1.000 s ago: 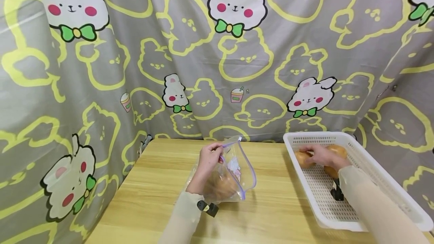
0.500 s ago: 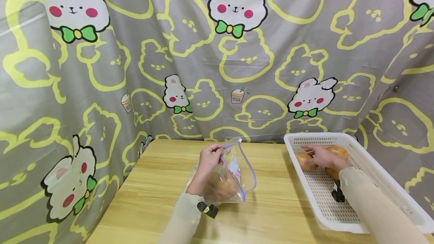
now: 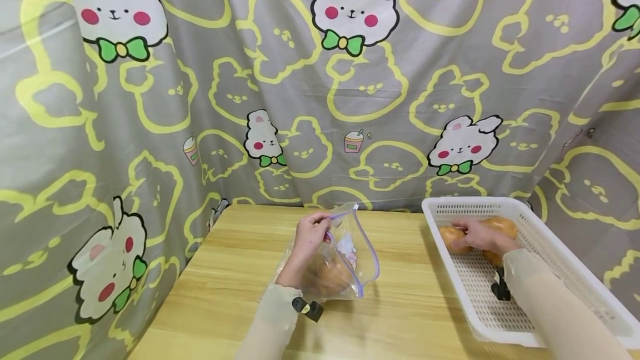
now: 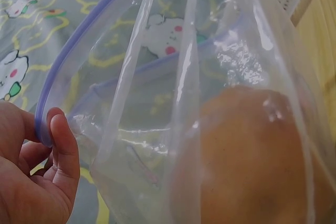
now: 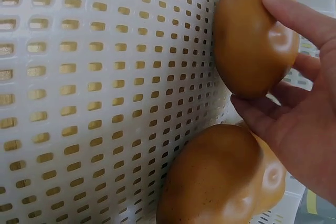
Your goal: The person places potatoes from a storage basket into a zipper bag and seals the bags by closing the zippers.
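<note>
My left hand (image 3: 311, 233) pinches the purple-edged rim of a clear zip bag (image 3: 369, 254), whose mouth gapes toward the right. Through the plastic a brown, bun-like round (image 4: 247, 156) shows in the left wrist view. Over in the white basket (image 3: 462, 288), my right hand (image 3: 477, 235) grips a glossy brown bun (image 5: 252, 40), thumb on top and fingers curled against its underside. More buns (image 5: 210, 177) lie beside that hand in the right wrist view. The hand and sleeve partly cover them in the head view.
The basket's raised rim (image 3: 575, 263) surrounds the right hand. Between bag and basket runs bare wooden tabletop (image 3: 405, 293). A grey patterned curtain (image 3: 300, 99) hangs behind and along both sides. A black wrist camera (image 3: 307, 309) sits on the left sleeve.
The right hand's fingers have closed in on the bun at the basket's left side. The left hand and bag have stayed in place; the head view has shifted slightly.
</note>
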The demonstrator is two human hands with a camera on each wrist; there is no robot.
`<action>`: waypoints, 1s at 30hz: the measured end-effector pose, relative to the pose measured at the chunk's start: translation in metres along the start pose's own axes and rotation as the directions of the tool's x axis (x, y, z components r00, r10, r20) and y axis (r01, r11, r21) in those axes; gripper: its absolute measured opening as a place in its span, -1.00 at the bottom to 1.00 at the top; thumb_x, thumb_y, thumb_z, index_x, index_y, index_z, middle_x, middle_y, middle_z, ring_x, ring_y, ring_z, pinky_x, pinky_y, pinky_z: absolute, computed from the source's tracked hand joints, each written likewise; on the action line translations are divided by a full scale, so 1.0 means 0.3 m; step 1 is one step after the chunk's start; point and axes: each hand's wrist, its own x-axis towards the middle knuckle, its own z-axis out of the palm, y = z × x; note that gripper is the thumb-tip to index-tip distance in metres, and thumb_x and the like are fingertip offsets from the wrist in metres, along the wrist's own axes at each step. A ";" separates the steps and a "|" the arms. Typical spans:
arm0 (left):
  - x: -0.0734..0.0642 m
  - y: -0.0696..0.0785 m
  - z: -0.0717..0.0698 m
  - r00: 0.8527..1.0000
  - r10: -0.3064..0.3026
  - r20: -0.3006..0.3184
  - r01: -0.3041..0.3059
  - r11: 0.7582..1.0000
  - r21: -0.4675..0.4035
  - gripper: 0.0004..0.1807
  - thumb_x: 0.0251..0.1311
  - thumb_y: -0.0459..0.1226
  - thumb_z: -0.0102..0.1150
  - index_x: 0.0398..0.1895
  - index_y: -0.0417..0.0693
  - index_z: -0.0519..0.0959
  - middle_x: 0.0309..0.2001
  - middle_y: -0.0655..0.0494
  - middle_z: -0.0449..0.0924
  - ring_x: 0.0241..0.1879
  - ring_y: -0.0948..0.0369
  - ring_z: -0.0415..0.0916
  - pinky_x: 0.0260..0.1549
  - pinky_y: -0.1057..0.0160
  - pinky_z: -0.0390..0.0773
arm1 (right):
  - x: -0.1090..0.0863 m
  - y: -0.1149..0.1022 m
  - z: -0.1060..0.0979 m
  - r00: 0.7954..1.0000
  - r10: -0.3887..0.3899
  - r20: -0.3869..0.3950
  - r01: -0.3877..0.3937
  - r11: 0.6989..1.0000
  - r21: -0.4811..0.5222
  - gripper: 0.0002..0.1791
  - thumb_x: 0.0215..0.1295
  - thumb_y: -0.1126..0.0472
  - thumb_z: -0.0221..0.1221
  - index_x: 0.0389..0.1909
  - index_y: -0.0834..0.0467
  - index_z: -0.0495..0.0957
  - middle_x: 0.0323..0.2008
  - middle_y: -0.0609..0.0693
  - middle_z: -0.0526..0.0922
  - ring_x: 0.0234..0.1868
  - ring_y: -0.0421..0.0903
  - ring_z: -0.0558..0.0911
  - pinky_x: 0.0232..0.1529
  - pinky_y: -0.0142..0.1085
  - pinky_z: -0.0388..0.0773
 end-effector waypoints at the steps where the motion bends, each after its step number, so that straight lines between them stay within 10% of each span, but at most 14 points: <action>1: 0.000 0.000 0.001 1.000 -0.003 0.001 0.003 1.000 -0.002 -0.78 0.11 -0.49 0.01 -0.25 -0.39 0.63 -0.56 0.07 0.40 -0.75 0.33 0.39 -0.74 0.43 0.49 | 0.000 0.003 0.001 1.000 0.011 0.005 -0.011 1.000 -0.003 -0.10 0.04 0.10 0.37 0.24 0.57 0.18 0.11 0.46 0.38 -0.02 0.19 0.50 -0.01 0.00 0.45; 20: -0.011 0.016 0.006 1.000 -0.007 0.016 0.007 1.000 -0.023 -0.78 0.13 -0.51 0.01 -0.23 -0.43 0.61 -0.58 0.10 0.38 -0.76 0.32 0.38 -0.73 0.40 0.50 | -0.051 -0.060 -0.033 0.999 -0.010 -0.052 0.011 1.000 0.011 -0.22 -0.02 0.08 0.40 0.13 0.44 0.33 -0.18 0.14 0.55 -0.25 -0.05 0.53 -0.21 -0.22 0.50; 30: -0.081 0.142 0.009 0.999 0.009 0.032 -0.008 1.000 -0.011 -0.78 0.12 -0.54 -0.03 -0.22 -0.55 0.55 -0.57 0.06 0.38 -0.75 0.34 0.36 -0.71 0.44 0.48 | -0.116 -0.139 -0.075 0.991 -0.030 -0.130 0.030 1.000 -0.003 -0.26 0.02 0.01 0.38 0.07 0.36 0.28 -0.20 0.12 0.52 -0.25 -0.04 0.50 -0.19 -0.21 0.46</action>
